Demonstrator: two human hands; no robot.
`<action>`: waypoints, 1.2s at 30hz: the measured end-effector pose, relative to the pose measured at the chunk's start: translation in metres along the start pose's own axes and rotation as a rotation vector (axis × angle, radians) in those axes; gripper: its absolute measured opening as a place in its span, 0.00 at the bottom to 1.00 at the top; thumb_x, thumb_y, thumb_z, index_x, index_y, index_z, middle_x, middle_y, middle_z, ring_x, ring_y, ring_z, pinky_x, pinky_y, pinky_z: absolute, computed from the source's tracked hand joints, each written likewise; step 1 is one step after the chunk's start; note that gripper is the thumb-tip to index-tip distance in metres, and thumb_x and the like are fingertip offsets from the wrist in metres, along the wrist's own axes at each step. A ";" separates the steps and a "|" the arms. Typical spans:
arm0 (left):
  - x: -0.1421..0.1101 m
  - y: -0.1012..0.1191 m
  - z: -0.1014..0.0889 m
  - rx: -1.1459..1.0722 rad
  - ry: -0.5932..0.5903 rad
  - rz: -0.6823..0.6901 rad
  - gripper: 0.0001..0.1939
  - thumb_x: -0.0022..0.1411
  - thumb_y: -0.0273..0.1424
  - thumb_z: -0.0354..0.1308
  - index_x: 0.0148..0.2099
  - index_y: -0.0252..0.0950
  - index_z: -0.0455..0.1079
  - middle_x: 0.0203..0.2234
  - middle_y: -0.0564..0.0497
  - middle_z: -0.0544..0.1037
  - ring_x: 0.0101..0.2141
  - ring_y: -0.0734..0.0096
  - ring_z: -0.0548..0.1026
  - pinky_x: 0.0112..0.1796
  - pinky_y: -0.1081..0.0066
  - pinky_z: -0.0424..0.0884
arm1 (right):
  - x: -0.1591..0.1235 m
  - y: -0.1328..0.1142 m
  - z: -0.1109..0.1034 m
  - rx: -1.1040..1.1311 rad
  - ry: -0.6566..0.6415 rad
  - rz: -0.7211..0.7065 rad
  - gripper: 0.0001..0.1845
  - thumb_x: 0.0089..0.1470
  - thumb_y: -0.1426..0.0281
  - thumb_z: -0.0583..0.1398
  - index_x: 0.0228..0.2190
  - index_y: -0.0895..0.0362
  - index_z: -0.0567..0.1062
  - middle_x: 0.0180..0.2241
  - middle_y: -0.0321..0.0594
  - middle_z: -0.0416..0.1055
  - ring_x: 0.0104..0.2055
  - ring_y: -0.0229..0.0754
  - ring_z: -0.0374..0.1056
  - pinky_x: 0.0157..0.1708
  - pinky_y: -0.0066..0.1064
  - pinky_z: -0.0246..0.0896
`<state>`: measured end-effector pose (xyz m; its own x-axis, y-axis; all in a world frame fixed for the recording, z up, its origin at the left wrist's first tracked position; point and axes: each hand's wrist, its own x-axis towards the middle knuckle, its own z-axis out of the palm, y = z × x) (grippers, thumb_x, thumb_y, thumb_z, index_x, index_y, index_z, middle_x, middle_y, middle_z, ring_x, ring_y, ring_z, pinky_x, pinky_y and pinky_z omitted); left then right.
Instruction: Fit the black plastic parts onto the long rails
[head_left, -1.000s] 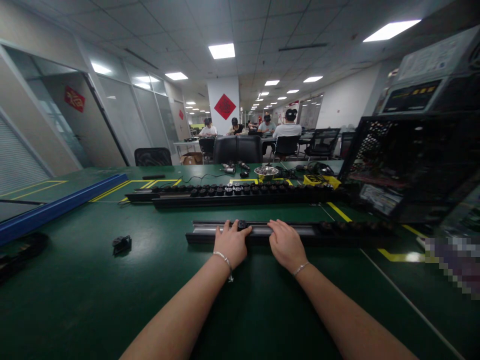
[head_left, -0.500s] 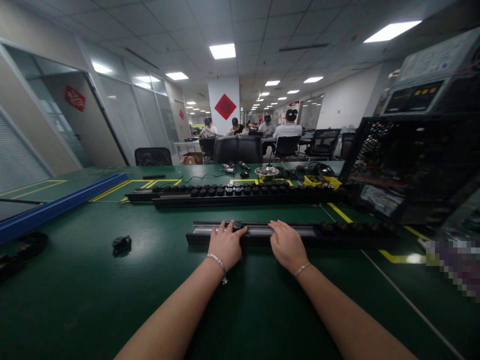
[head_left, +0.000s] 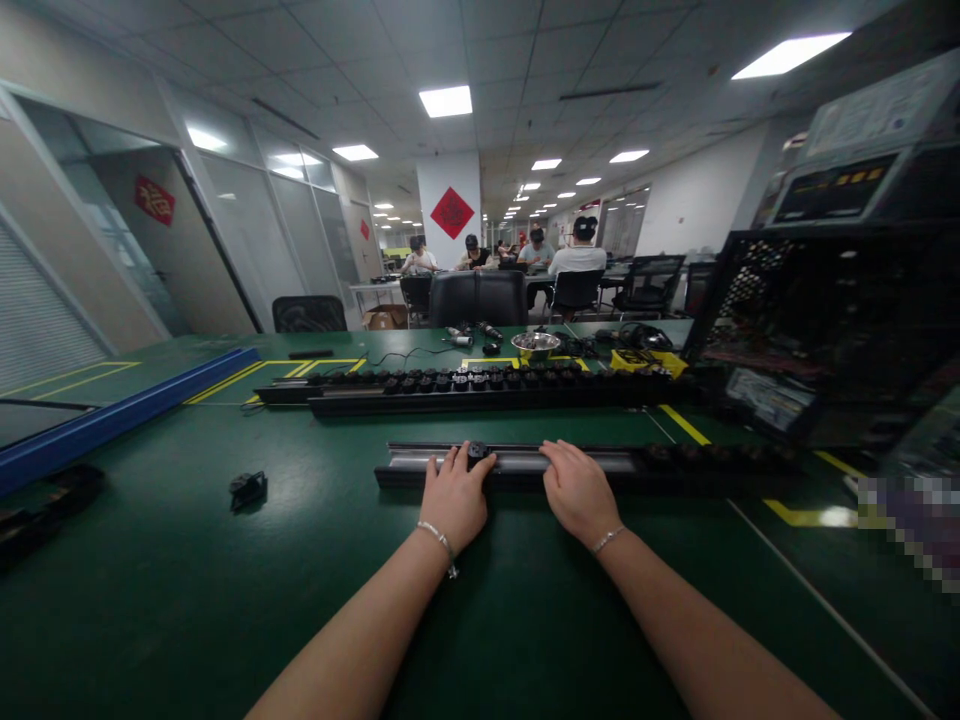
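A black track rail (head_left: 420,481) with a silvery channel lies across the green table before me. My left hand (head_left: 456,492) reaches over its left half, thumb and fingers about a small black socket-like module (head_left: 478,453) seated in the channel. Farther right, my right hand (head_left: 579,492) lies across the same rail, fingers together over the channel and reaching its far edge; its thumb is mostly hidden. More dark modules (head_left: 694,456) sit in the rail's right end. One loose black module (head_left: 247,489) rests on the table to the left.
Behind lie more black rails (head_left: 450,402) lined with modules. A metal bowl (head_left: 535,344), a yellow tray (head_left: 651,364) and cables are beyond. An open computer case (head_left: 772,330) stands right, a blue beam (head_left: 127,415) left. Several people sit at far tables.
Both hands keep their places on the rail, the left still at the module. The whole view has shifted very slightly.
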<state>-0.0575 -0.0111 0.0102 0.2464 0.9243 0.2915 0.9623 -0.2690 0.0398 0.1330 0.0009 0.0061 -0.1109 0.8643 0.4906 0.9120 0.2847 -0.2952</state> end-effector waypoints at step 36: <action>-0.007 -0.007 -0.002 0.122 0.004 -0.123 0.30 0.58 0.32 0.50 0.63 0.49 0.53 0.62 0.42 0.54 0.61 0.45 0.51 0.55 0.46 0.48 | -0.001 0.000 -0.001 0.015 -0.009 -0.004 0.20 0.55 0.73 0.47 0.44 0.60 0.74 0.50 0.44 0.69 0.56 0.45 0.59 0.56 0.39 0.51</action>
<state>-0.0666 -0.0159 0.0093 0.1258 0.9471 0.2953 0.9921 -0.1190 -0.0408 0.1334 -0.0001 0.0063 -0.1182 0.8667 0.4845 0.9056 0.2943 -0.3055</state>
